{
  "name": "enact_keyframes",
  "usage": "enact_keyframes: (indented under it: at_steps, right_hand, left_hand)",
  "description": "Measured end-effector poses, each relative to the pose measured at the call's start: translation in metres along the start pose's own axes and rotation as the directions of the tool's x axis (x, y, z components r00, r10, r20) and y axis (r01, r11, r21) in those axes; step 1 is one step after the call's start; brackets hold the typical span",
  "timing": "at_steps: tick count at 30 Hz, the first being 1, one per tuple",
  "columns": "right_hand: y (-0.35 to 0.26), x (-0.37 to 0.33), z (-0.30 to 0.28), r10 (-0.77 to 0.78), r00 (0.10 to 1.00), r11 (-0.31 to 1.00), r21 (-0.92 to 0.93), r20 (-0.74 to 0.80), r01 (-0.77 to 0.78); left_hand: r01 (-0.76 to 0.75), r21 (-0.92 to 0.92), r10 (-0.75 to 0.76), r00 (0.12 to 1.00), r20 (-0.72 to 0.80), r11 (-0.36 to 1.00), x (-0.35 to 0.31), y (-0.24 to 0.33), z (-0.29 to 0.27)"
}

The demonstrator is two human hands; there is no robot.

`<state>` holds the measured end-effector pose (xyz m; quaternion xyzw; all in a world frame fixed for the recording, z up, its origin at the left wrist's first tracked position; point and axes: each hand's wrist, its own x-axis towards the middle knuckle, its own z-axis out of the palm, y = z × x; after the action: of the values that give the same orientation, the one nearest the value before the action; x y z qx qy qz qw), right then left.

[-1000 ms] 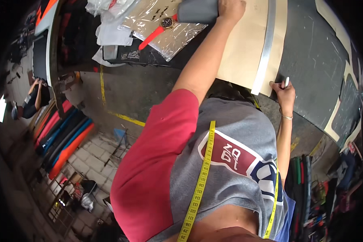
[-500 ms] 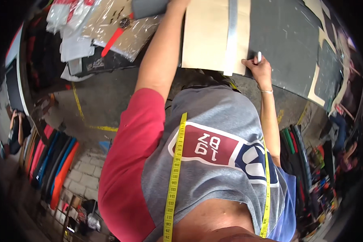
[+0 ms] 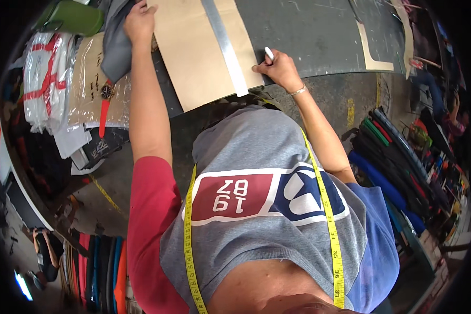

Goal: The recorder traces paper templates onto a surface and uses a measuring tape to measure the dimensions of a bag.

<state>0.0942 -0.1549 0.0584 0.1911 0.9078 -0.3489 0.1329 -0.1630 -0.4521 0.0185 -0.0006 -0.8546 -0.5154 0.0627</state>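
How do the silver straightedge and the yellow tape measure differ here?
The silver straightedge lies flat on the tan sheet; the yellow tape measure drapes down the gray shirt front. The straightedge looks straight and rigid; the tape measure bends with the shirt. Both are long, narrow strips.

Head view: left lens of a side-by-side pair, wide fisheye, facing down.
Looks from head height over the wearer's own shirt (image 3: pixel 246 141), nearest thing, large across lower middle. Table (image 3: pixel 308 36) lies farther off, along the top, near edge bowed. Left hand (image 3: pixel 139 24) sits close to upper rim, right hand (image 3: pixel 281 69) upper centre. Floor (image 3: pixel 329 104) shows past the table edge; rolls (image 3: pixel 107 267) at lower left, by the dark border.
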Motion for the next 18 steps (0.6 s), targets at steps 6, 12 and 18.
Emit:
enact_keyframes:
  at_steps: [6,12,18]
  right_hand:
    - [-0.001,-0.006,-0.002,-0.069,0.997,0.996,0.052,-0.045,0.072]
    - [0.004,-0.005,0.000,-0.078,0.997,0.993,0.083,-0.030,0.080]
    - [0.005,-0.006,-0.001,-0.069,0.996,0.991,0.108,-0.059,0.075]
  left_hand:
    - [-0.007,0.277,0.011,1.000,-0.011,0.961,0.011,-0.010,-0.001]
    - [-0.026,0.265,0.017,0.999,0.034,0.964,0.003,0.005,-0.004]
    - [-0.011,0.202,0.000,0.998,0.057,0.979,0.001,0.015,-0.002]
